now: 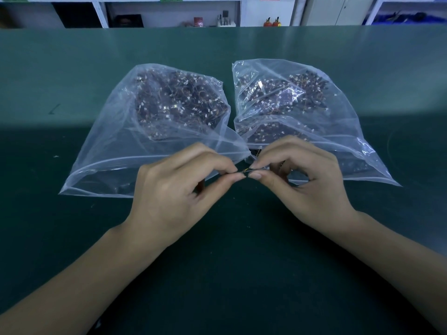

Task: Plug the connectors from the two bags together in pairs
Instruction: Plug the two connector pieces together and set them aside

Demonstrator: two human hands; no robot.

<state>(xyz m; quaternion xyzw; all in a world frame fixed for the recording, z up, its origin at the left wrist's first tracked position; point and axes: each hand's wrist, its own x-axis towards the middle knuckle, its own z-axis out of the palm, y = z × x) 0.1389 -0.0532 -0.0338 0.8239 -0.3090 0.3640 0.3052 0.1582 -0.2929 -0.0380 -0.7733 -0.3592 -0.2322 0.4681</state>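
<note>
Two clear plastic bags lie side by side on the green table, the left bag (116, 151) and the right bag (338, 131), each holding a heap of small dark wired connectors with white plugs. In front of the bags my left hand (179, 187) and my right hand (307, 182) meet fingertip to fingertip. Between them sits a tiny connector with thin yellow and dark wires (245, 170). Each hand pinches one end of it between thumb and forefinger. Whether the two halves are joined is hidden by the fingers.
The green table (72, 238) stretches wide around the bags. Its far edge meets white shelving (169, 13) with small items and two red objects (272, 22). A small scrap lies on the table at the left (56, 156).
</note>
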